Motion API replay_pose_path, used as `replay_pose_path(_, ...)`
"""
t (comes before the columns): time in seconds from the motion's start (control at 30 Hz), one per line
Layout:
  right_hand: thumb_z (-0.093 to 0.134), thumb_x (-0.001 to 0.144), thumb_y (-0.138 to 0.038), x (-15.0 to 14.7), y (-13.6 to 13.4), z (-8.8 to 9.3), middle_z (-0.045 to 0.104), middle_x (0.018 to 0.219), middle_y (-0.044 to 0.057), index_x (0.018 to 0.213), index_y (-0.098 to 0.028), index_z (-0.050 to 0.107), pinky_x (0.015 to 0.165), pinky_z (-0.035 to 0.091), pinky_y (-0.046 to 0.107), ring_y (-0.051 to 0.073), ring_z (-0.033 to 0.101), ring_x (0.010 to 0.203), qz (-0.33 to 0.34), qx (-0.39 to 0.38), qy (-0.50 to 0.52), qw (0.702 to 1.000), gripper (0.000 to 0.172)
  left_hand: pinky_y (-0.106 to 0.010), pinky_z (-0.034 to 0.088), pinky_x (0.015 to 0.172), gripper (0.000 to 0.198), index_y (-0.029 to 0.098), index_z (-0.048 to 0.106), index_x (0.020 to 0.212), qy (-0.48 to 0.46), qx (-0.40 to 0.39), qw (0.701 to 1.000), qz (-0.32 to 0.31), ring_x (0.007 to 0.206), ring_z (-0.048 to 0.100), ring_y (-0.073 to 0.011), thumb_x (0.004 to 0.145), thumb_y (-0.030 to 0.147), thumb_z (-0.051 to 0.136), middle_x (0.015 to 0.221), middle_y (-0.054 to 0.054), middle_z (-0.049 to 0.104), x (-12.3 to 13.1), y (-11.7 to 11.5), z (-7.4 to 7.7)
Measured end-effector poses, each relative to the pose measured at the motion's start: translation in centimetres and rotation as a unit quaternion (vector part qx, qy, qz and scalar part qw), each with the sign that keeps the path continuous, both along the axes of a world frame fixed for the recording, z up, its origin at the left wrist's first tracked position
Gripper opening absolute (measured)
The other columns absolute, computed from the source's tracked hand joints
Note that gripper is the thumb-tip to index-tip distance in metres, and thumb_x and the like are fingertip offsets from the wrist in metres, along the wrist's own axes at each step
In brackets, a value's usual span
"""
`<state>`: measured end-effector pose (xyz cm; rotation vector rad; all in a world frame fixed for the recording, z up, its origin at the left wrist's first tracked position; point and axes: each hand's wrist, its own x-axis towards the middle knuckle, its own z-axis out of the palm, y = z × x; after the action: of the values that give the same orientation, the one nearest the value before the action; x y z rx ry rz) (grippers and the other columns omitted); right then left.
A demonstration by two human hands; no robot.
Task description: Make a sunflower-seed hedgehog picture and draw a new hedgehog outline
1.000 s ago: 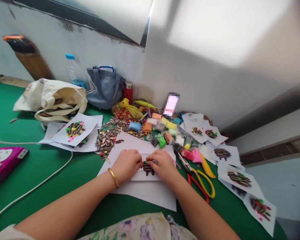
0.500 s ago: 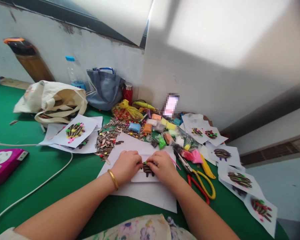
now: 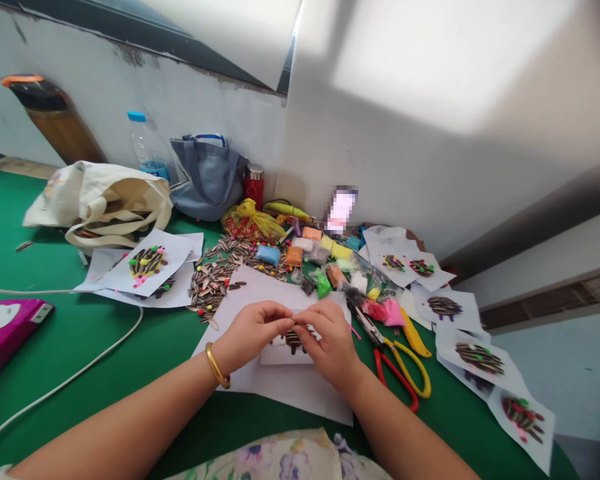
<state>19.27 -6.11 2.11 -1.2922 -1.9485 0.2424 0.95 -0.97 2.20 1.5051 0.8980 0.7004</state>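
Both hands come together near the middle of the frame. The left hand [image 3: 260, 330], with a gold bangle [image 3: 214, 365] at its wrist, has thumb and forefinger drawn together; the right hand [image 3: 333, 343] has its fingers bent, with their tips meeting the left's. A speck of green shows between the fingertips, too small to tell what it is or which hand grips it. Directly beneath lies the seed figure [image 3: 294, 341], partly hidden by the fingers, on a small card [image 3: 283, 359] atop larger paper [image 3: 305, 393].

Loose seeds [image 3: 213, 280] spread over the green table [image 3: 145, 427] just left of centre, above the paper. Clay packs, among them a blue one [image 3: 268, 255] and an orange one [image 3: 294, 256], lie upper centre. Right of the right hand are scissors [image 3: 425, 383] and a yellow cutter [image 3: 414, 333]. Other cards with seed figures lie along the right, one of them lower right [image 3: 524, 420], and at left centre [image 3: 175, 255].
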Motion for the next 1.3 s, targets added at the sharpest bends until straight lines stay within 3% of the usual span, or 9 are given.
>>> replay_pose_path(0.07,0.06,0.091,-0.032,-0.3,-0.3,0.2,0.065,0.089,0.004,0.106,-0.026,0.068,0.081,0.041,0.037,0.02,0.056,0.087,0.019,0.007,0.004,1.0,0.018,-0.027,0.047,0.064,0.026,0.015,0.066,0.078,-0.042,-0.06,0.997,-0.009,0.067,0.059,-0.0152,0.077,0.04,0.069,0.071,-0.002,0.065,0.1,-0.4,0.3)
replay_pose_path(0.23,0.062,0.09,-0.03,-0.4,-0.8,0.5,0.063,0.081,0.002,0.094,-0.028,0.07,0.079,0.041,0.037,0.018,0.056,0.08,0.033,0.019,0.025,0.999,0.009,-0.027,0.046,0.067,0.032,0.014,0.065,0.071,-0.07,-0.091,0.993,-0.033,0.067,0.055,-0.0135,0.078,0.044,0.069,0.067,-0.001,0.062,0.3,-1.2,0.8)
replay_pose_path(0.4,0.058,0.089,-0.021,-0.8,-1.1,0.6,0.066,0.089,0.003,0.101,-0.027,0.066,0.081,0.045,0.038,0.019,0.059,0.085,0.038,0.025,0.039,0.998,0.016,-0.038,0.05,0.089,0.061,0.015,0.063,0.108,-0.222,-0.216,0.951,0.024,0.105,0.061,-0.0237,0.092,0.064,0.033,0.11,-0.014,0.066,0.7,-1.4,0.8)
replay_pose_path(0.53,0.054,0.089,-0.016,-2.4,-1.4,0.3,0.068,0.091,0.002,0.102,-0.026,0.064,0.084,0.045,0.037,0.018,0.059,0.088,0.092,0.019,0.025,0.995,0.02,-0.041,0.045,0.103,0.072,0.016,0.06,0.112,-0.277,-0.279,0.919,0.042,0.125,0.052,-0.0258,0.091,0.069,0.017,0.127,-0.016,0.06,1.1,-1.4,0.8)
replay_pose_path(0.67,0.056,0.091,-0.023,-3.8,-1.5,0.3,0.07,0.088,0.002,0.092,-0.028,0.069,0.08,0.044,0.037,0.018,0.059,0.085,0.103,0.034,-0.014,0.994,0.014,-0.041,0.043,0.107,0.07,0.017,0.06,0.109,-0.317,-0.337,0.885,0.058,0.127,0.051,-0.0251,0.09,0.07,0.019,0.125,-0.016,0.061,1.4,-1.7,0.9)
replay_pose_path(0.8,0.058,0.09,-0.026,-3.9,-1.8,0.5,0.071,0.095,0.002,0.104,-0.031,0.07,0.084,0.042,0.039,0.02,0.057,0.091,0.078,0.044,-0.066,0.994,0.019,-0.042,0.042,0.107,0.066,0.017,0.06,0.111,-0.365,-0.362,0.854,0.08,0.127,0.051,-0.0252,0.091,0.067,0.022,0.124,-0.015,0.061,1.0,-1.3,1.2)
replay_pose_path(0.97,0.059,0.088,-0.037,-3.6,-2.1,0.4,0.061,0.126,0.004,0.123,-0.032,0.062,0.097,0.039,0.043,0.025,0.05,0.112,0.109,0.052,-0.108,0.987,0.036,-0.045,0.044,0.105,0.066,0.018,0.059,0.112,-0.367,-0.326,0.866,0.101,0.125,0.052,-0.0254,0.09,0.068,0.022,0.125,-0.014,0.06,0.4,-0.7,1.6)
replay_pose_path(1.1,0.06,0.086,-0.048,-3.4,-2.0,0.1,0.046,0.145,0.004,0.13,-0.032,0.058,0.105,0.034,0.045,0.03,0.039,0.129,0.076,0.058,-0.135,0.986,0.047,-0.044,0.045,0.103,0.064,0.017,0.061,0.111,-0.367,-0.345,0.858,0.104,0.124,0.052,-0.0259,0.091,0.066,0.024,0.122,-0.014,0.062,0.3,-0.7,1.9)
replay_pose_path(1.3,0.058,0.086,-0.053,-3.2,-1.9,-0.1,0.042,0.149,0.0,0.128,-0.035,0.059,0.107,0.032,0.045,0.029,0.035,0.134,0.105,0.091,-0.167,0.976,0.046,-0.04,0.047,0.101,0.063,0.013,0.062,0.111,-0.429,-0.403,0.8,0.118,0.115,0.059,-0.0245,0.092,0.064,0.029,0.117,-0.015,0.064,0.2,-0.7,2.1)
